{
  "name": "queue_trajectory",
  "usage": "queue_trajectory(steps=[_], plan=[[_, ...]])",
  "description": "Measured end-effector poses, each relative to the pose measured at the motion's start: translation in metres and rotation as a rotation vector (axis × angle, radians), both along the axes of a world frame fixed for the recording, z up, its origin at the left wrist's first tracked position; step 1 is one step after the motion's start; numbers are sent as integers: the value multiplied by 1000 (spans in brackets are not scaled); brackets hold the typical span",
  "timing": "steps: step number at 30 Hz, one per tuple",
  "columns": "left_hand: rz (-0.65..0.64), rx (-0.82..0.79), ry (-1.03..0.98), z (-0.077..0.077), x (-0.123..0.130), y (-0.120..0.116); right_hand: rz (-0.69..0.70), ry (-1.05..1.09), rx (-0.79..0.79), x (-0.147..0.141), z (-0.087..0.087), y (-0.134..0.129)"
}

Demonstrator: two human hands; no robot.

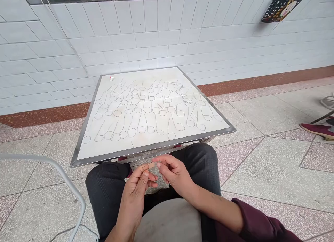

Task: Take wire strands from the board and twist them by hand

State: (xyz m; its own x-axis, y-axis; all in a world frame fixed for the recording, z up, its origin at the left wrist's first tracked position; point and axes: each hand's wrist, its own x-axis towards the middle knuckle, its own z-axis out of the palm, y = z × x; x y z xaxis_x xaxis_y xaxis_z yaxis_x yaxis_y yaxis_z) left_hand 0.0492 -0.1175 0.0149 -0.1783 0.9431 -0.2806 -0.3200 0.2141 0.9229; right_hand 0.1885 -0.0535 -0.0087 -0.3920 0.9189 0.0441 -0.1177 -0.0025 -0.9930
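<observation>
Wire [150,172], thin and dark, sits between the two hands above the person's lap, just in front of the near edge of the surface. Its long axis runs roughly sideways from one hand to the other, tilted a little, and it curves down below the fingers; it is too fine to trace from end to end. The left hand [135,196] is half closed and raised on edge, its thumb and fingertips pinching the wire. The right hand [173,174] is also partly closed, fingers curled inward, with its fingertips on the wire close to the left hand. A tan wrap [150,165] covers one fingertip where the hands nearly meet. Beyond them, on the white surface [117,148] with its steel rim, rows of dark wire loops [147,109] lie side by side, each a rounded loop with a straight stem pointing away from the person. A small red-and-white object [111,78] lies near the far left corner. Dark trousers [106,189] cover the knees, and a maroon sleeve [257,221] covers the right forearm
</observation>
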Motion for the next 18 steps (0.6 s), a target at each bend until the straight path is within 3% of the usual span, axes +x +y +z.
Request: queue_trajectory(steps=[11, 18], plan=[[-35, 2, 112, 6, -3, 1, 2, -25, 10, -1, -3, 1], [-11, -16, 228, 1, -13, 5, 130, 28, -32, -4, -6, 5]])
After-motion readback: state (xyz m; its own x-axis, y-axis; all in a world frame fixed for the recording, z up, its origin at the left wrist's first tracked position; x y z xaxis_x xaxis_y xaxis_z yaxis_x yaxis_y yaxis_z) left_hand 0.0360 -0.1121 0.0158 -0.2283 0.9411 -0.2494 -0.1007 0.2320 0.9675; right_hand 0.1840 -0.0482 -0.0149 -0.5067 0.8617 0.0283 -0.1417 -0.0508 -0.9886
